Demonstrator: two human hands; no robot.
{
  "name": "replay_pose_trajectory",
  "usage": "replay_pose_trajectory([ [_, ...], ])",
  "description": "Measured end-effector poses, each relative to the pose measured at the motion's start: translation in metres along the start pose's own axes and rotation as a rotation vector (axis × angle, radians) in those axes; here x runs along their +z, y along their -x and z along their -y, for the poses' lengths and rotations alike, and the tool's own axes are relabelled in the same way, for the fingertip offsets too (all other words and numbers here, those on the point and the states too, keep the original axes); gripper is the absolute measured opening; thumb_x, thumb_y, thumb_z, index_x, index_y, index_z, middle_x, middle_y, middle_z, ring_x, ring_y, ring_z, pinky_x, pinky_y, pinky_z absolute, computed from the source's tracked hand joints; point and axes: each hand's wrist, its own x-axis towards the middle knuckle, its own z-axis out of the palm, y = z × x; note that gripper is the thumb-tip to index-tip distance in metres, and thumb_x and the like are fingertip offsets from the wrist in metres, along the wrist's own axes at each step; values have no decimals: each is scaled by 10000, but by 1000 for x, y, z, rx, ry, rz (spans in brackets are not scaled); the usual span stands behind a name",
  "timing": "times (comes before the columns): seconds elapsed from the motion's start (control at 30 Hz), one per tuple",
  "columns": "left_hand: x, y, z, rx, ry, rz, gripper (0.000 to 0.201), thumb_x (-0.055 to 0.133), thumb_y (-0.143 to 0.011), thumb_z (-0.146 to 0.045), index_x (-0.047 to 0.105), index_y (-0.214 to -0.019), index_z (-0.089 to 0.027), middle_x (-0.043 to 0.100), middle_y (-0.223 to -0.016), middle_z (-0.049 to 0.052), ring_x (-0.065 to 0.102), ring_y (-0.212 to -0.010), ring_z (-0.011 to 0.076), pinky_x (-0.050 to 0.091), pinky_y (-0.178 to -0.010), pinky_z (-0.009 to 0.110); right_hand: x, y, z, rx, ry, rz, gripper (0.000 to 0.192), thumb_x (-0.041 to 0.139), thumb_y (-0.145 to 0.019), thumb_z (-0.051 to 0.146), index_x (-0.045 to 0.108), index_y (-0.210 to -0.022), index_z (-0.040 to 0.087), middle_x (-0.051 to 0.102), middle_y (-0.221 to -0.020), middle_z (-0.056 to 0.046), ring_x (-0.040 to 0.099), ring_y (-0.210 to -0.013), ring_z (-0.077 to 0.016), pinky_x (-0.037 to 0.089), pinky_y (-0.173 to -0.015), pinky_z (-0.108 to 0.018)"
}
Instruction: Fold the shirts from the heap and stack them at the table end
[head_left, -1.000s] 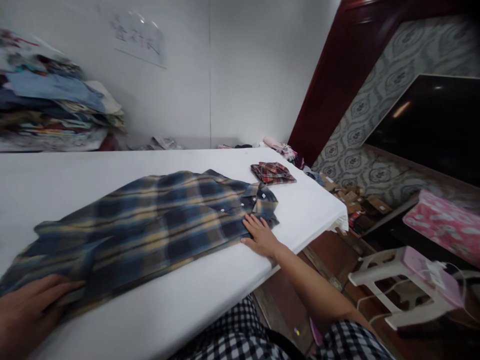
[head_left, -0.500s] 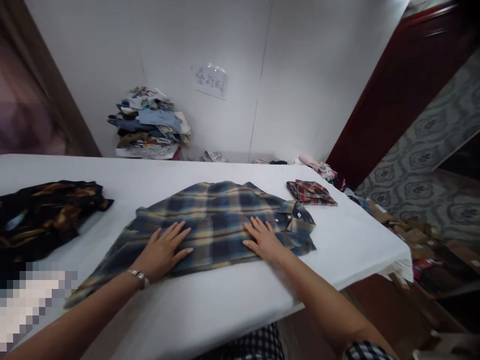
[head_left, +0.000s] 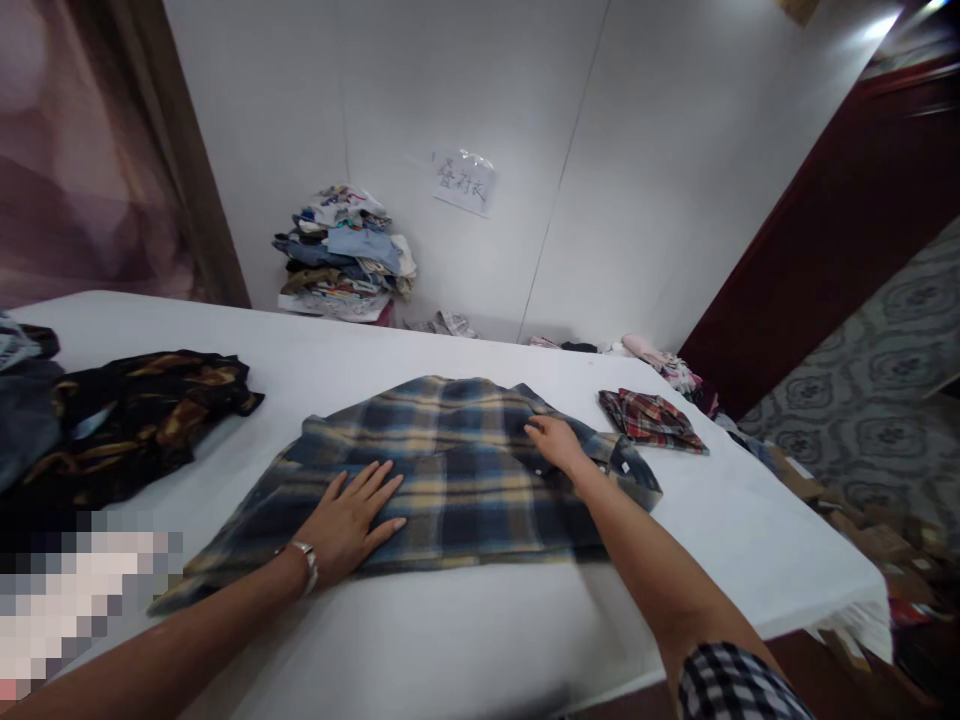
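White tabletop (head_left: 757, 540) bears a plaid shirt (head_left: 465, 485) (left hand (head_left: 354, 522) atop)

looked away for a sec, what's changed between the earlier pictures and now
The left hand has moved right, from one end of the blue plaid shirt to lie flat further along it. The right hand has shifted from its near side toward its far side; whether it grips cloth is unclear. The shirt stays spread out.

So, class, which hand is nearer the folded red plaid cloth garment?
Right: the right hand is just left of the garment; the left hand lies farther left.
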Motion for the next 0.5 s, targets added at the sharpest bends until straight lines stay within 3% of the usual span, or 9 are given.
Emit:
replay_pose_trajectory([
  [0.1, 3, 0, 3, -7, 12, 7, 662, 325, -879, -634, 392, -1430, -272, 286, -1543, 79, 250, -1428, 291, 177, -1139, 549, -9, -47, -3, 140, 121, -5, 339, 433, -925, 369, 706, -1044, 207, 706, -1090, -103, 627, -1073, -255, 455, -898, -339],
  [0.23, 7, 0, 5, -1, 30, -22, 663, 338, -866, -653, 405, -1420, -296, 317, -1534, 73, 277, -1417, 293, 187, -1135, 546, -4, -88, -13, 237, 151, 5, 389, 425, -923, 391, 677, -1094, 149, 682, -1134, -155, 616, -1094, -256, 455, -884, -322],
  [0.4, 8, 0, 6, -4, 48, -13, 662, 340, -864, -659, 408, -1417, -301, 329, -1528, 75, 289, -1411, 296, 187, -1137, 545, 19, -109, -19, 318, 175, 10, 407, 558, -841, 412, 661, -1115, 129, 670, -1139, -190, 634, -1048, -277, 483, -830, -345],
  [0.5, 8, 1, 6, -7, 56, -6, 667, 331, -864, -666, 397, -1421, -306, 305, -1537, 67, 275, -1418, 296, 178, -1139, 551, 25, -115, -17, 303, 158, 6, 288, 656, -746, 322, 716, -967, 148, 711, -1024, -166, 663, -963, -281, 494, -767, -324],
])
